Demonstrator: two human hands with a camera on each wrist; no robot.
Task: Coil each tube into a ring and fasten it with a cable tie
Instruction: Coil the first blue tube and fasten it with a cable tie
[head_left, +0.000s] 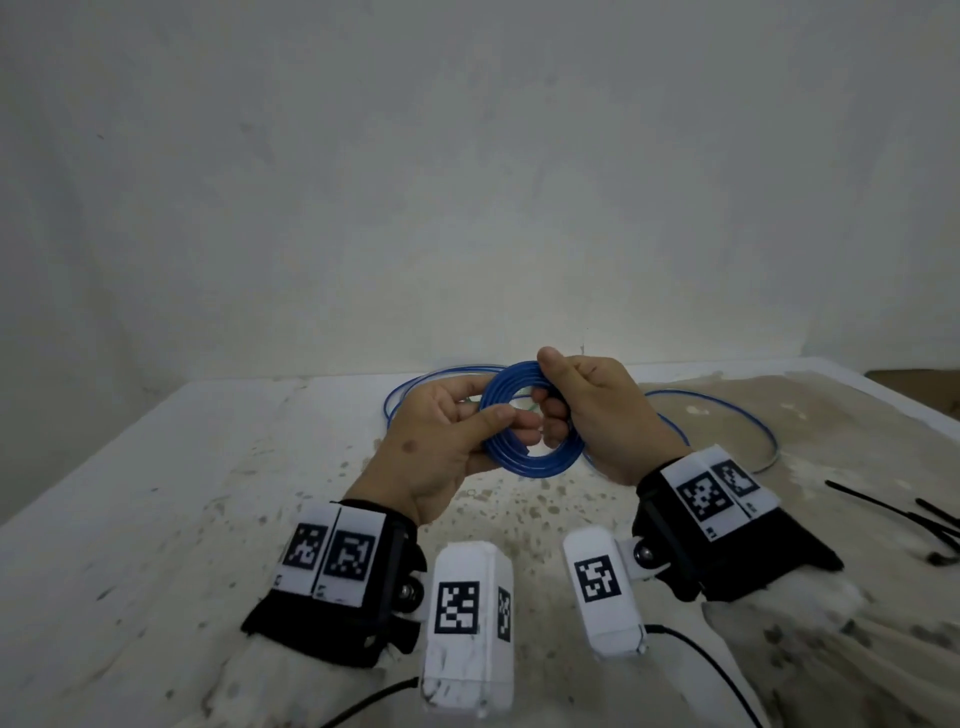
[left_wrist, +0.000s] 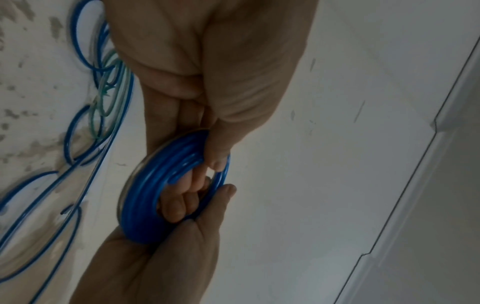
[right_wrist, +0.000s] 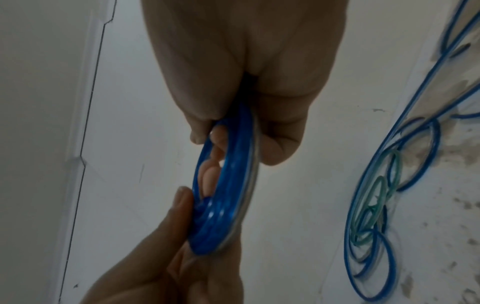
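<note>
A blue tube wound into a small ring (head_left: 530, 462) is held upright between both hands above the table. My left hand (head_left: 493, 423) grips its near-left side, thumb lying across the strands and fingers through the hole. My right hand (head_left: 550, 400) grips the far-right side, thumb on top. In the left wrist view my left hand (left_wrist: 233, 82) pinches the ring (left_wrist: 155, 185), with the right hand (left_wrist: 168, 257) below. In the right wrist view the ring (right_wrist: 233, 185) sits between my right hand (right_wrist: 246, 61) and left hand (right_wrist: 168, 267). Black cable ties (head_left: 883, 506) lie at the right.
Loose blue tubing (head_left: 727, 402) sprawls on the stained white table (head_left: 156, 519) behind and to the right of my hands, also visible as loose loops (left_wrist: 78, 144) (right_wrist: 376, 185). A thin greenish tube (left_wrist: 111, 98) lies tangled among it. A white wall stands just behind.
</note>
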